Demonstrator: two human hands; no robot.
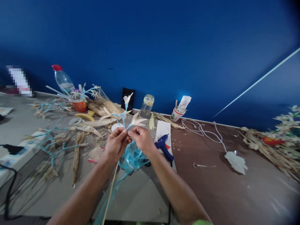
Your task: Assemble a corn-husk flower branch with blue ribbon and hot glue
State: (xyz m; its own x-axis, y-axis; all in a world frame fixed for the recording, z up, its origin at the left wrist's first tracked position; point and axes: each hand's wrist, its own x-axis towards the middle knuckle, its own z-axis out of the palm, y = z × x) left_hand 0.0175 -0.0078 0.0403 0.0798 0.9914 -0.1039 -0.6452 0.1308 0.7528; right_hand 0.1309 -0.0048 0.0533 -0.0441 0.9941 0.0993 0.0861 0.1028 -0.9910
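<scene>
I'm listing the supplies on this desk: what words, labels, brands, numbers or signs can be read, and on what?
No text can be read.
Bottle: any print too small.
Red cup: any print too blurred.
White cup: green marks, no legible words.

"Where does this view look from?"

"The person's head — facing forward and down, with both forearms (174, 184) at the bottom edge."

"How near is it?"

"Close to the left hand (116, 142) and right hand (142, 139), near mid-frame — the tabletop (211, 197) spans the lower half, and the blue wall (150, 47) stands farther off, filling the top."
</scene>
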